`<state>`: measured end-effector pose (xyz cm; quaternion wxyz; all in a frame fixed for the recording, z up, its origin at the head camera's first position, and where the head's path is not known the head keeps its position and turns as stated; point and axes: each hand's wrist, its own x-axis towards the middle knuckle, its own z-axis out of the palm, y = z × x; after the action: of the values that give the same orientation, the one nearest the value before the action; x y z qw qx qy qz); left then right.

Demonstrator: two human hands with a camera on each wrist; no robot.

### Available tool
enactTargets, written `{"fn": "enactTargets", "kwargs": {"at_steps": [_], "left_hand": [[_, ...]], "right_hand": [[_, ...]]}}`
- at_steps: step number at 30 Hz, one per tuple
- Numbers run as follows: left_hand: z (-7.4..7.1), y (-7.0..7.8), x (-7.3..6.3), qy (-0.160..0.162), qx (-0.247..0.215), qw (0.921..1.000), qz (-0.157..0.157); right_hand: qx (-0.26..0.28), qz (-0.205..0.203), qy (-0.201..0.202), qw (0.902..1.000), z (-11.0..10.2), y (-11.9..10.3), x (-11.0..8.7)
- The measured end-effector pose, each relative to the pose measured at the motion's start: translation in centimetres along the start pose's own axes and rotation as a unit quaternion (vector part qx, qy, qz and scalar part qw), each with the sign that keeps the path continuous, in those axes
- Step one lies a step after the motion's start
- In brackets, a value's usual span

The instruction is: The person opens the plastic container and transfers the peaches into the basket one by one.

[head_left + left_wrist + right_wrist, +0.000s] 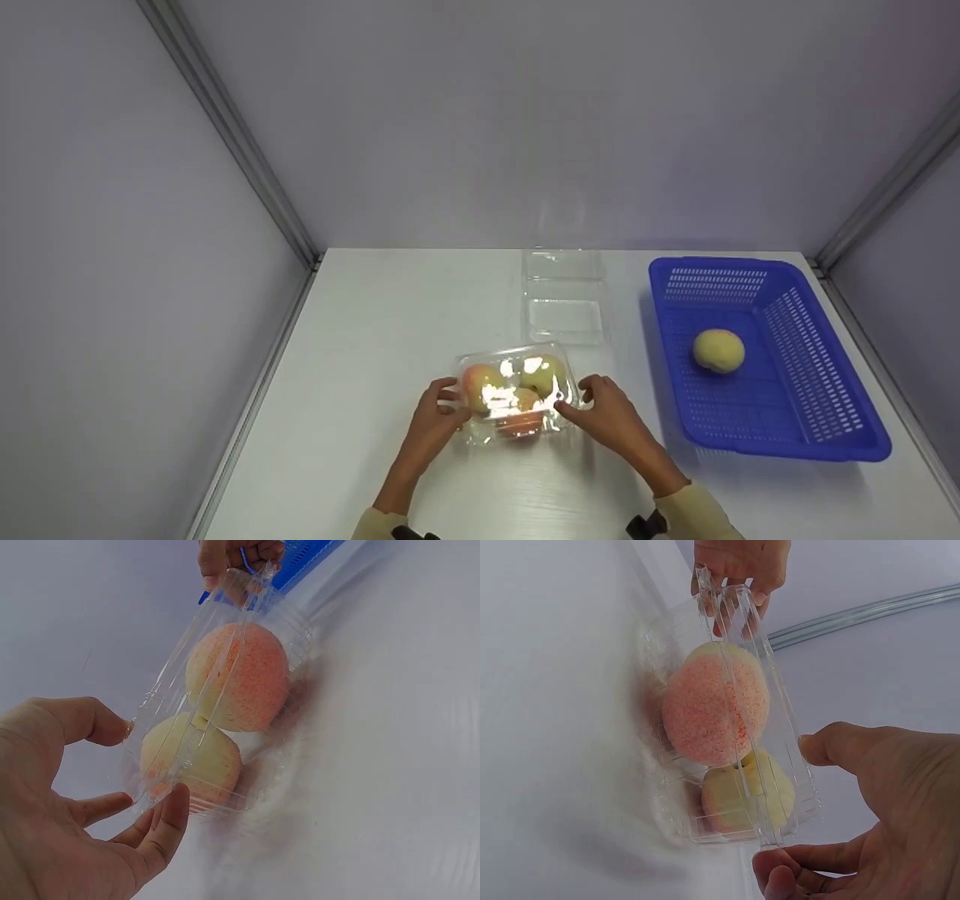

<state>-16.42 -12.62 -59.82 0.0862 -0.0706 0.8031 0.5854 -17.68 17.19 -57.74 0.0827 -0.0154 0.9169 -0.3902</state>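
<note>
In the head view, with twelve o'clock pointing away from the person, a clear box [514, 394] of fruit sits on the white table [337, 375] between both hands. It lies at about two o'clock from the left hand [431, 429], which pinches the near end between thumb and fingertips, and at about ten o'clock from the right hand [616, 416], which grips the opposite end the same way, its thumb on top. Inside, under the clear plastic, one fruit [478, 384] sits toward ten o'clock, another [545, 373] toward two, and a redder one [521, 424] toward six. A second clear container [564, 321] stands at one o'clock from the box; at three o'clock, well apart, a blue basket [750, 409] holds a pale yellow fruit [718, 351].
</note>
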Motion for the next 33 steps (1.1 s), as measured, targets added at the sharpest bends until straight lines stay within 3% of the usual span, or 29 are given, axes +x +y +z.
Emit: {"fn": "enactTargets", "kwargs": {"at_steps": [14, 33], "left_hand": [[2.0, 0.5, 0.6, -0.02, -0.015, 0.9991, 0.033], [4.1, 0.9, 2.0, -0.043, -0.014, 0.998, 0.043]], "right_hand": [[0.006, 0.016, 0.021, 0.9996, -1.8, 1.4, -0.9], [0.029, 0.029, 0.034, 0.9986, -3.3, 3.0, -1.2]]}}
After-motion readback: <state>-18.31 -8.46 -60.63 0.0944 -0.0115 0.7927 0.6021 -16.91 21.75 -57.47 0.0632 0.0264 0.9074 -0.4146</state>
